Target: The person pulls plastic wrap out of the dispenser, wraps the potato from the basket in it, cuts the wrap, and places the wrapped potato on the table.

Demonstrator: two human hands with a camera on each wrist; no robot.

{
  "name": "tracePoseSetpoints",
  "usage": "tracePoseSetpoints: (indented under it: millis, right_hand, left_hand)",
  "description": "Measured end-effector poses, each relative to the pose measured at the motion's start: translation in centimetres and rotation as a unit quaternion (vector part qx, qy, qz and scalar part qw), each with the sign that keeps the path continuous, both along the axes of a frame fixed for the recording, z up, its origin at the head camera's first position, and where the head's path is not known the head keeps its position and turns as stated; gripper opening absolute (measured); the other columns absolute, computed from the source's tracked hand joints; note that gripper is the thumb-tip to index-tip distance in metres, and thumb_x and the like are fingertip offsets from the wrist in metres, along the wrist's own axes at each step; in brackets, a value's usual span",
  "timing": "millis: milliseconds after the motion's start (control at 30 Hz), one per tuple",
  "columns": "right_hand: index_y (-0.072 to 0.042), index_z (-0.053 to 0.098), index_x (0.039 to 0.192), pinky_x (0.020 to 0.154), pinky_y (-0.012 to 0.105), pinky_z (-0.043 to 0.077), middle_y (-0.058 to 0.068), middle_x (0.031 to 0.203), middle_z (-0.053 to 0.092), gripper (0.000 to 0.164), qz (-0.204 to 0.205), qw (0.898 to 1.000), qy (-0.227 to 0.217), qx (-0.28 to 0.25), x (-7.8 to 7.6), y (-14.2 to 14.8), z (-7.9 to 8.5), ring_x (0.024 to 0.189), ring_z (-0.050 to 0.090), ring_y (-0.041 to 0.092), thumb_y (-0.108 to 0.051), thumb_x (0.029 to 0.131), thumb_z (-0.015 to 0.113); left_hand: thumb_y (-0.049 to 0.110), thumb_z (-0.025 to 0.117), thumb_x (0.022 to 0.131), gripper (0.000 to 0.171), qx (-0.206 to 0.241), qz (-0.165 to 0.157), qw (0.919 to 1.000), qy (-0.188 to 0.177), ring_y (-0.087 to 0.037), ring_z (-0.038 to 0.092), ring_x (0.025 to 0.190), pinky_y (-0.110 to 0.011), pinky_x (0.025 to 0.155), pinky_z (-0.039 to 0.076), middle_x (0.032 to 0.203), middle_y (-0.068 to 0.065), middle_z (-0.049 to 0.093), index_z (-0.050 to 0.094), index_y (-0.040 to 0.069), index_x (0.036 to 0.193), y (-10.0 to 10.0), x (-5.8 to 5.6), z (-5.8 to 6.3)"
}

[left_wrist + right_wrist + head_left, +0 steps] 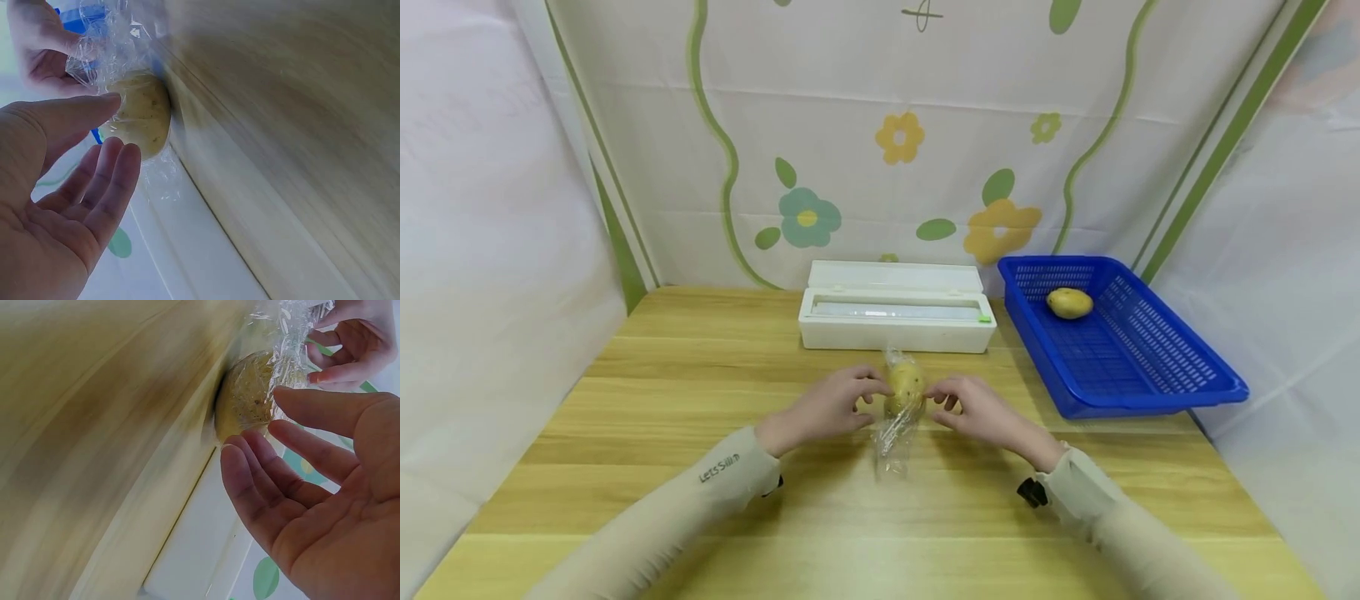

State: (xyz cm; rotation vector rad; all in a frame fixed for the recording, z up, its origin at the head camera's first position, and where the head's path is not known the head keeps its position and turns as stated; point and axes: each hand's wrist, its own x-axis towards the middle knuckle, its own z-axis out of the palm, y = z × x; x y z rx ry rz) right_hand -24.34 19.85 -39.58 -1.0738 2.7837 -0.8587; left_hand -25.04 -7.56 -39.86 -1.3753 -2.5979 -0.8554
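A potato [905, 388] loosely wrapped in clear cling film [895, 442] lies on the wooden table, between both hands. The film's crumpled tails stick out at the near and far ends. From the left side, my left hand [842, 400] reaches in with its fingertips right at the wrapped potato; thumb and fingers [122, 181] are spread and loosely bent. My right hand [973, 408] mirrors it on the other side, index fingertip at the film, the thumb [325, 412] apart from the fingers. Neither hand curls round the potato.
Behind the potato stands a white cling film box [895, 333], its lid raised and a roll inside. A blue plastic basket [1052, 367] at the right holds another potato [1070, 303]. A flower-patterned curtain [865, 75] hangs along the table's back edge.
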Motion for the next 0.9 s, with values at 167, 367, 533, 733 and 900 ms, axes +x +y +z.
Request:
tracePoseSetpoints:
  millis: [167, 367, 533, 733, 900]
  right_hand:
    - [0.001, 0.069, 0.113, 0.074, 0.045, 0.054, 0.015, 0.103, 0.068, 0.028, -0.009, 1.0, 0.006, 0.01, 0.2, 0.4, -0.1, 0.083, 0.064, 0.023, -0.003, 0.086, 0.075]
    - [0.001, 0.069, 0.112, 0.074, 0.045, 0.054, 0.014, 0.103, 0.068, 0.027, -0.017, 1.0, 0.013, 0.008, 0.6, 0.7, 0.0, 0.084, 0.064, 0.022, -0.003, 0.086, 0.075]
    - [0.0, 0.071, 0.109, 0.073, 0.042, 0.055, 0.011, 0.1, 0.069, 0.024, -0.008, 1.0, 0.022, 0.008, 0.7, 0.9, -0.2, 0.083, 0.064, 0.02, -0.003, 0.085, 0.075]
    - [-0.001, 0.072, 0.105, 0.071, 0.038, 0.055, 0.008, 0.098, 0.068, 0.021, 0.011, 1.0, 0.023, 0.014, 0.9, 1.0, -0.4, 0.083, 0.063, 0.019, -0.005, 0.086, 0.076]
    - [0.0, 0.072, 0.104, 0.07, 0.036, 0.055, 0.009, 0.097, 0.068, 0.02, 0.023, 0.999, 0.02, 0.01, 1.2, 1.2, -0.3, 0.083, 0.064, 0.021, -0.003, 0.085, 0.076]
  left_hand:
    - [-0.002, 0.08, 0.078, 0.04, -0.009, -0.005, 0.9999, 0.004, -0.019, 0.064, 0.088, -0.021, 0.069, 0.051, 0.113, -0.005, 0.061, 0.069, 0.004, 0.116, 0.2, 0.0, -0.1]
    - [0.001, 0.08, 0.079, 0.039, -0.011, -0.008, 0.9998, 0.016, -0.014, 0.062, 0.086, -0.019, 0.066, 0.049, 0.11, 0.0, 0.06, 0.071, 0.009, 0.116, 0.4, 0.0, -0.3]
    - [-0.001, 0.079, 0.078, 0.037, -0.011, -0.031, 0.999, 0.032, -0.015, 0.059, 0.082, -0.018, 0.064, 0.047, 0.103, 0.0, 0.057, 0.074, 0.011, 0.113, 0.7, 0.0, -0.4]
    - [0.002, 0.081, 0.077, 0.034, -0.027, -0.047, 0.9982, 0.027, -0.014, 0.059, 0.08, -0.016, 0.066, 0.046, 0.103, 0.0, 0.056, 0.076, 0.013, 0.109, 1.2, 0.2, -0.4]
    - [0.004, 0.082, 0.078, 0.032, -0.039, -0.045, 0.998, 0.02, -0.012, 0.06, 0.079, -0.016, 0.066, 0.046, 0.102, 0.001, 0.055, 0.076, 0.013, 0.108, 1.5, 0.2, -0.7]
